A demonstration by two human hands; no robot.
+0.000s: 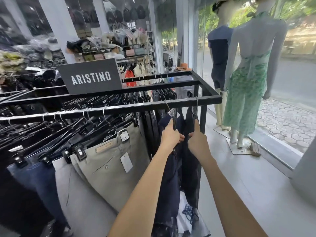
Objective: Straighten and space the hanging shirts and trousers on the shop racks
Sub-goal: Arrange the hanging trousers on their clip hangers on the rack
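So the black rack [119, 108] fills most of the view. Its front rail runs from the left edge to the corner post near the shop window. Just past that corner stands a mannequin in a green dress [246, 93], with a second mannequin in navy [219, 57] behind it.

A packed row of trousers hangs slanted along the front rail. There's blue denim [39, 177] on the left, then a pale grey pair, then khaki trousers [109, 170] on clip hangers. An ARISTINO sign [90, 79] sits on top of the rack.

At the right end of the rail, two dark pairs hang a bit apart from the rest: navy trousers [168, 185] and, just beside them, a near-black pair [190, 168] next to the post.

The left hand [171, 135] grips the top of the navy pair at its hanger, fingers curled round it. The right hand [198, 142] grips the near-black pair's hanger, thumb pointing up. The hands are almost touching.

A white tag [126, 162] dangles on the khaki pair.
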